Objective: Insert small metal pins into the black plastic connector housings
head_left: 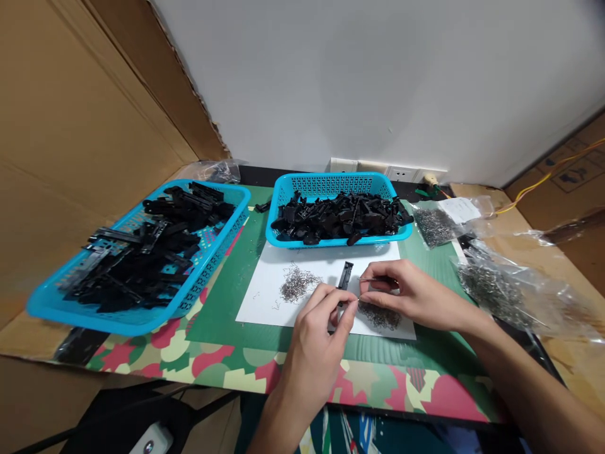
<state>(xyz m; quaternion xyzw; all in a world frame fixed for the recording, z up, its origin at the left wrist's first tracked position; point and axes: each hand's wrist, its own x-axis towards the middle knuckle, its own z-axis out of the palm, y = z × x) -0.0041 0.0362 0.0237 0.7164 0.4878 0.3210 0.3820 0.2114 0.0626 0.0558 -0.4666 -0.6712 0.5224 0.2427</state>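
Observation:
My left hand (319, 325) is closed around the lower end of a narrow black plastic part (346, 275), with thumb and index finger pinched together. The part's upper end sticks out past my fingers over a white sheet. Almost touching it, my right hand (401, 293) is closed, with a thin metal rod-like tool (373, 279) lying along its curled fingers. Whatever is between the meeting fingertips is too small to make out. Beneath my right hand lies a pile of small wire springs (380, 317); another spring pile (297, 284) is left of the black part.
A blue basket (340, 243) of black plastic parts stands behind the white paper (265, 299). To the left is a larger blue basket (127, 328) with long black parts. Plastic bags of metal pieces (491, 293) lie at right. Wall sockets (401, 173) line the back.

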